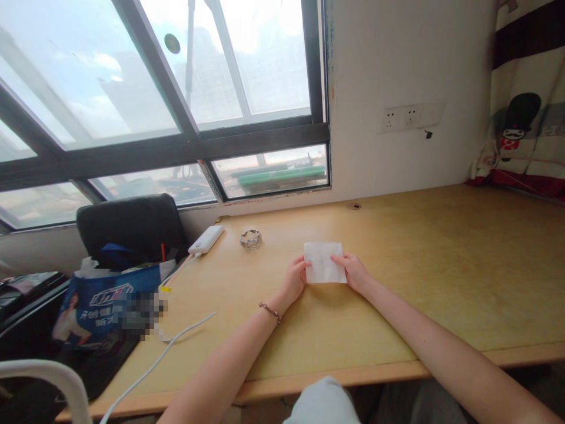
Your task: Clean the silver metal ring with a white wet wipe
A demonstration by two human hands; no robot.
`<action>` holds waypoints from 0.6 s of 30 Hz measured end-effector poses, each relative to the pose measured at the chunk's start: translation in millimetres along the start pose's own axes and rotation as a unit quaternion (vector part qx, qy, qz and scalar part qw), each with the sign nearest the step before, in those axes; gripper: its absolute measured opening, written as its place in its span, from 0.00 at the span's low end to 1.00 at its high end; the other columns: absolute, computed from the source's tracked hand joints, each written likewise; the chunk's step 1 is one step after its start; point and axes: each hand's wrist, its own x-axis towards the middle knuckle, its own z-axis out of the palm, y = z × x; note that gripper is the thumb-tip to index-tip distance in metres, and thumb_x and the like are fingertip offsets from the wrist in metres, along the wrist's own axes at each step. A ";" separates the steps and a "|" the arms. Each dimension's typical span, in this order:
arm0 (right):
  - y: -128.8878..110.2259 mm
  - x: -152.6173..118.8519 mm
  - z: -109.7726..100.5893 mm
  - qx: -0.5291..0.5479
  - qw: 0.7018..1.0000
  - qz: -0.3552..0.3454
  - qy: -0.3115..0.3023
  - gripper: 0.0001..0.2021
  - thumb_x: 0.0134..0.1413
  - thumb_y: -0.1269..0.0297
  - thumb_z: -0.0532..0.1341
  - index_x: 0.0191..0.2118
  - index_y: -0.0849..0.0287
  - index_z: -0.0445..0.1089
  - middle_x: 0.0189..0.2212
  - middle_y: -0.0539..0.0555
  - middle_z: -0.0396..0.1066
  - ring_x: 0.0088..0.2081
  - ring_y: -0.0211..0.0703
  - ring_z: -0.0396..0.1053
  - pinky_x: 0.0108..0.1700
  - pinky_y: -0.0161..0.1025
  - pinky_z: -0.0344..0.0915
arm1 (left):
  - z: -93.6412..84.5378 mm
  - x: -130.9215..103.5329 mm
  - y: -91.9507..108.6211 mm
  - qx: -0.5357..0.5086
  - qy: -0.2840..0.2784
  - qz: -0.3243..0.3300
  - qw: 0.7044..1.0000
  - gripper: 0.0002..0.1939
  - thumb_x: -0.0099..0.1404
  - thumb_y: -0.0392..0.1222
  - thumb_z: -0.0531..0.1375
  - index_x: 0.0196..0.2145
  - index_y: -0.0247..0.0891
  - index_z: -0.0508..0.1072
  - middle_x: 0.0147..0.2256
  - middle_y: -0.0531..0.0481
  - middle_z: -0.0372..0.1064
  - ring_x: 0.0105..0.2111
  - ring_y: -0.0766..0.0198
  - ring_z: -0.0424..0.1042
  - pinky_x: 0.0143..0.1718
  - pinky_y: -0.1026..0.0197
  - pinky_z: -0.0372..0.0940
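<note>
the person's left hand and right hand pinch opposite sides of a white sheet between the desk's near and far edges (seemingly thin: an uneven tug could tear it).

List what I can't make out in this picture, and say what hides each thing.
All in the head view:
White sheet: its far side, turned away from the camera.
Left hand and right hand: the parts behind the white sheet, hidden by it.
Blue bag: part of its print, covered by pixelation.
White cable: its near end, cut off by the bottom edge.
Curtain: cut off by the top and right edges.
</note>
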 end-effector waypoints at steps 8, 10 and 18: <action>-0.9 8.3 -8.1 -0.054 0.988 -0.055 0.135 0.06 0.35 0.67 0.62 0.26 0.62 0.69 0.26 0.57 0.74 0.30 0.50 0.71 0.32 0.43 0.69 | -19.9 9.3 1.9 0.171 0.060 0.015 0.983 0.08 0.50 0.42 0.57 0.24 0.34 0.65 0.27 0.47 0.70 0.25 0.65 0.70 0.29 0.63 0.64; -0.5 10.4 -10.1 -0.052 0.987 -0.048 0.146 0.07 0.36 0.69 0.61 0.27 0.62 0.69 0.26 0.57 0.74 0.30 0.49 0.71 0.31 0.42 0.69 | -35.3 14.5 12.5 0.263 0.088 0.063 0.959 0.09 0.52 0.43 0.55 0.26 0.33 0.66 0.31 0.45 0.70 0.27 0.64 0.70 0.30 0.61 0.64; 2.7 10.8 -10.9 -0.061 0.987 -0.022 0.149 0.05 0.37 0.71 0.59 0.26 0.63 0.69 0.23 0.56 0.73 0.27 0.48 0.71 0.30 0.42 0.69 | -124.8 24.2 69.5 0.674 0.320 0.202 0.635 0.25 0.59 0.40 0.51 0.54 0.37 0.54 0.53 0.41 0.55 0.50 0.53 0.59 0.45 0.55 0.58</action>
